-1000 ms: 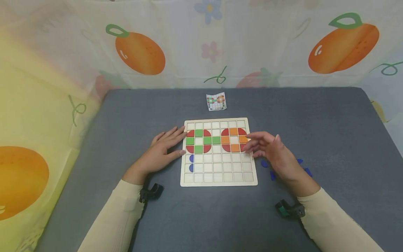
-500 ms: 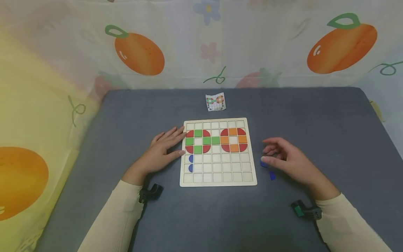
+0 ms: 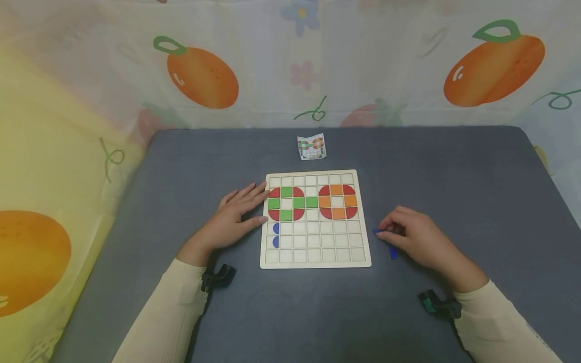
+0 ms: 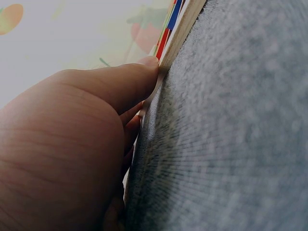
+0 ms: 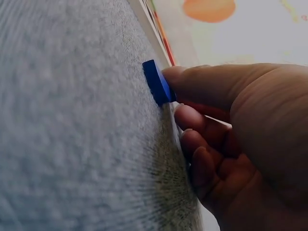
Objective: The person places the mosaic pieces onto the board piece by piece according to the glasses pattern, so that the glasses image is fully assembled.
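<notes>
A square wooden grid board (image 3: 315, 257) lies on the table in the head view. Red, green and orange pieces fill cells in its upper rows, and two blue half-circle pieces (image 3: 276, 242) sit in its left column. My left hand (image 3: 236, 217) rests at the board's left edge, fingers straight and thumb touching the rim. Right of the board, my right hand (image 3: 417, 234) pinches a blue half-circle piece (image 3: 376, 231) between thumb and forefinger, low at the table. Another blue piece (image 5: 156, 84) lies just beside the thumb; the hand hides any others beneath it.
A small printed card (image 3: 311, 146) showing a coloured grid pattern lies behind the board. The grey table (image 3: 313, 317) ends at the back against a curtain (image 3: 363, 60) printed with fruit and flowers. A wrist camera (image 3: 439, 304) is strapped to each arm.
My right hand has moved off the board's right side, out to the right and down to the blue pieces, where its thumb and forefinger have closed on one. The left hand stays put.
</notes>
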A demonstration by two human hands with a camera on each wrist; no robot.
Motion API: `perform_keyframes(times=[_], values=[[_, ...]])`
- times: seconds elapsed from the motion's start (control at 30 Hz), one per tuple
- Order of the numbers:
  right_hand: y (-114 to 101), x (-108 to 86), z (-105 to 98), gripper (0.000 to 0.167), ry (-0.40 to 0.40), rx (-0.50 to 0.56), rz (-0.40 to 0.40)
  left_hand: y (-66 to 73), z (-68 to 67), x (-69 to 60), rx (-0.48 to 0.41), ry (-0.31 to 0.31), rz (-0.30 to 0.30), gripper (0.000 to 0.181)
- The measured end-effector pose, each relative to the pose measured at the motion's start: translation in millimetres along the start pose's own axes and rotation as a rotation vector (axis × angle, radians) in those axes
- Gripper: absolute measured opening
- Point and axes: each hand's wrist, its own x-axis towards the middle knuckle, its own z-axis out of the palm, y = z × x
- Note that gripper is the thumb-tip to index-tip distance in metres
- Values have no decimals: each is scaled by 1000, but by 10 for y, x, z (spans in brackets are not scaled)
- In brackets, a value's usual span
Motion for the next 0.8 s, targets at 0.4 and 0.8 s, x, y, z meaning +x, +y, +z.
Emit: perform_keyframes(times=[0.4, 0.8], values=[[-139, 47, 116, 13, 109, 7, -69, -1, -1, 10, -1, 7, 11, 75], [-649, 178, 567, 11, 0, 120, -177, -29, 3, 13, 6, 12, 39, 74]])
